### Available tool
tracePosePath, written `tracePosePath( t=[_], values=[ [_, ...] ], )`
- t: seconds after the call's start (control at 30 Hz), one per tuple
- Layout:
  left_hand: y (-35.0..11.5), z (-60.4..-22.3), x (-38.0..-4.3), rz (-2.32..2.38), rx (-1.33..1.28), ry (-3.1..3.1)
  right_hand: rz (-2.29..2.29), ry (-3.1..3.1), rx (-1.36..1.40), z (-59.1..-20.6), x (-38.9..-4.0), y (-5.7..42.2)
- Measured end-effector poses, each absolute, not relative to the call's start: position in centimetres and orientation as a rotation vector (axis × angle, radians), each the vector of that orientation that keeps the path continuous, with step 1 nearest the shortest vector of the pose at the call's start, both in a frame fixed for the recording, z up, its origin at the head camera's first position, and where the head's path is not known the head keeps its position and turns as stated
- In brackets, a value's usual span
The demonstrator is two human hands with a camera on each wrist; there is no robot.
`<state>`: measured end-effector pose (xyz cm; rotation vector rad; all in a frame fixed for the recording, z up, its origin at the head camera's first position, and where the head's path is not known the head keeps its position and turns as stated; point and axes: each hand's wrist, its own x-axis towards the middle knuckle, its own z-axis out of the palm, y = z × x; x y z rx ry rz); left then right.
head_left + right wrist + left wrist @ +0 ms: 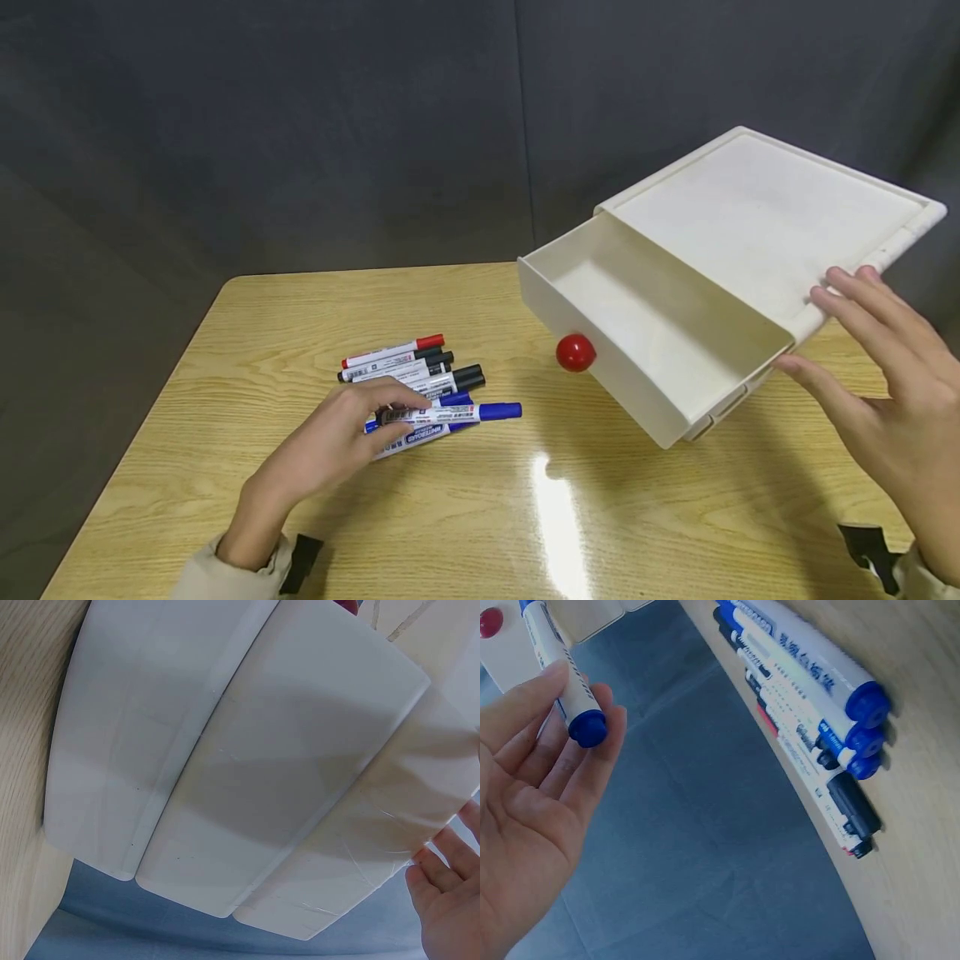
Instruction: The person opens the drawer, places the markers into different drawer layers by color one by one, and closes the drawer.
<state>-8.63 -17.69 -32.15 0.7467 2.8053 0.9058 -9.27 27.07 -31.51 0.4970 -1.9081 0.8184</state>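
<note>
My left hand [330, 437] pinches a whiteboard marker with a blue cap [498, 411] between thumb and fingers. It holds the marker over the others; in the left wrist view the marker [559, 656] points away from the palm. Under and behind this hand lie several white markers with blue, black and red caps [431, 341]. My right hand [900, 375] rests on the near right edge of a white drawer cabinet [780, 217], fingers on the top and thumb lower by the corner. The top drawer [607, 350] is pulled out toward the left, with a round red knob [576, 352] on its front.
A wooden table [225, 400] carries everything, with a bright reflection near its front. Behind it hangs a dark grey curtain [337, 133]. Side panels of the cabinet [270, 750] fill most of the right wrist view.
</note>
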Motion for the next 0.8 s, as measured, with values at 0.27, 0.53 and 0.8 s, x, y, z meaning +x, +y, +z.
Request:
tracePosePath(
  t=[0.27,0.53,0.8],
  values=[
    [-17.5,-30.8,-9.0,0.929,0.820,2.844,0.807,-1.918,0.497,-31.4,-9.2,27.1],
    [-17.1,-29.4,-9.5,0.960,0.883,2.863,0.799,-1.919,0.485,-30.9,-9.0,26.5],
    [-16.5,-28.2,-9.9,0.967,0.918,2.890,0.794,-1.929,0.484,-30.6,-8.8,26.1]
  ],
)
